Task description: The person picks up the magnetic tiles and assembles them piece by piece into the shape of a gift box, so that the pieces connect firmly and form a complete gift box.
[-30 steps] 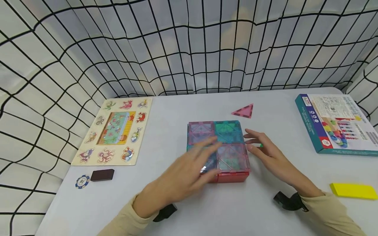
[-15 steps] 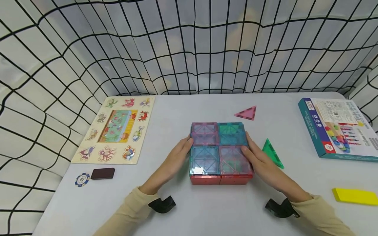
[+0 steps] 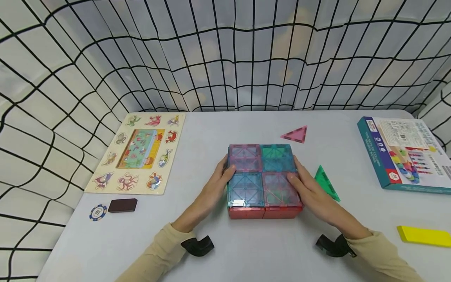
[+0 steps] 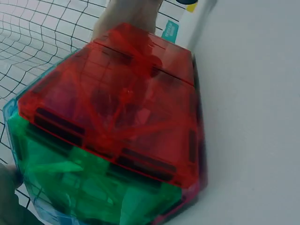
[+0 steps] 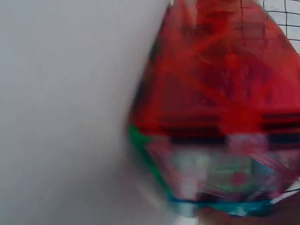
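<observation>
A box built of see-through magnetic tiles point(image 3: 245, 190) stands at the middle of the table, its top made up of pink, blue and teal squares. On its left side my left hand point(image 3: 211, 192) grips it, thumb at the top edge. Opposite, my right hand point(image 3: 313, 194) holds the right side, its thumb lying over the top pink tile. The left wrist view shows a red front wall point(image 4: 126, 103) and a green side wall point(image 4: 84, 187). In the blurred right wrist view, the red wall point(image 5: 220, 79) meets a pinkish side. Just right of my right hand lies a green triangle tile point(image 3: 326, 183).
A pink triangle tile point(image 3: 295, 134) lies behind the box. To the left are a wooden sea-animal puzzle board point(image 3: 170, 168), a poker chip point(image 3: 98, 212) and a dark brown block point(image 3: 122, 205). A toy box point(image 3: 401, 156) and yellow block point(image 3: 424, 236) sit right. Black netting point(image 3: 243, 62) surrounds the table.
My left hand has come off the top to the left side, and my right hand has closed on the right side. The green triangle, earlier mostly hidden by my right hand, now lies in view.
</observation>
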`<state>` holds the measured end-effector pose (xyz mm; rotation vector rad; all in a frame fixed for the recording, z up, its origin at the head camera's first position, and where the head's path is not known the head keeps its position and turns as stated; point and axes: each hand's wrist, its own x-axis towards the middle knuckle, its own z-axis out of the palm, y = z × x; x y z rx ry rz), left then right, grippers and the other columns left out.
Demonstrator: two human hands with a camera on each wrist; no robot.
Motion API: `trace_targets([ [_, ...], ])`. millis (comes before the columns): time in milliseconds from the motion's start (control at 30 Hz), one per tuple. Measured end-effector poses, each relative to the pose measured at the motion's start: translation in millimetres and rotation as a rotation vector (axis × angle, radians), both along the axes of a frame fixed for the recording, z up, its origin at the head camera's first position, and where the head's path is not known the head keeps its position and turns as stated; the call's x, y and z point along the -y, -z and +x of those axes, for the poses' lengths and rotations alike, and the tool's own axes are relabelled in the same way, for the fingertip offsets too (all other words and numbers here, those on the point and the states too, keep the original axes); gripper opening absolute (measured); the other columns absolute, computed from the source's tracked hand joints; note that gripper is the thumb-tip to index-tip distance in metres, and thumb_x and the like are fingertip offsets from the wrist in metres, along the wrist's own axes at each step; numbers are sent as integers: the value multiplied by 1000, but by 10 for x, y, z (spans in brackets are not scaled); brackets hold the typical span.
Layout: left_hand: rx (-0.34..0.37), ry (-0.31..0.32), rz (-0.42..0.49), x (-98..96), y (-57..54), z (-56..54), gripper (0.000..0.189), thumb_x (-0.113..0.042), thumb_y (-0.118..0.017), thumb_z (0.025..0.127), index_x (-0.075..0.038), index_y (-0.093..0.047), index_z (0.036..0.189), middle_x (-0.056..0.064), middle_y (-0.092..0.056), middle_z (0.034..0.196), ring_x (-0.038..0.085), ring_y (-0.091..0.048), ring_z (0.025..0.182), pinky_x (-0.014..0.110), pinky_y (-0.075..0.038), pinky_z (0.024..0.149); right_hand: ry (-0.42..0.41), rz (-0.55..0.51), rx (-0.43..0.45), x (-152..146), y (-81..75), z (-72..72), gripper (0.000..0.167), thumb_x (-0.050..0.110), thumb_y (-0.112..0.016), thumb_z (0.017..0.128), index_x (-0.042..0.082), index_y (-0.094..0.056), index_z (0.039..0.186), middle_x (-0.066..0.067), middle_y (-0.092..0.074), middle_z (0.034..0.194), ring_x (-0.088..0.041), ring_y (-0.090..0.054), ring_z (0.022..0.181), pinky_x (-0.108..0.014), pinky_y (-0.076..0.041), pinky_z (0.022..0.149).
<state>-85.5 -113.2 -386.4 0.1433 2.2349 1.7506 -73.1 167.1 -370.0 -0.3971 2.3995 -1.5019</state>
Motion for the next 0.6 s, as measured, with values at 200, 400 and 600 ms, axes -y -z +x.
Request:
trace_targets([
  [200, -53, 61, -60, 83, 0, 91, 68, -44, -25, 115, -5, -7, 168, 12, -9, 175, 27, -6, 161, 54, -10, 128, -21, 164, -349, 91, -169, 84, 64, 23, -58, 109, 10, -29, 164, -12, -17, 172, -42, -22, 156, -71, -32, 114],
  [400, -127, 155, -90, 171, 36, 332, 62, -33, -24, 116, 0, -7, 167, 17, -9, 174, 31, -6, 160, 56, -11, 128, -276, 258, -834, 421, -141, 212, 39, 28, -61, 107, 7, -62, 141, -12, -49, 156, -34, -39, 150, -58, -43, 113],
  [600, -181, 157, -91, 189, 79, 552, 62, -33, -23, 116, -4, -5, 168, 13, -10, 174, 28, -8, 160, 57, -12, 127, -398, 296, -974, 574, -40, 263, 46, 37, -39, 114, 8, -62, 142, -11, -55, 151, -33, -50, 142, -56, -47, 111],
])
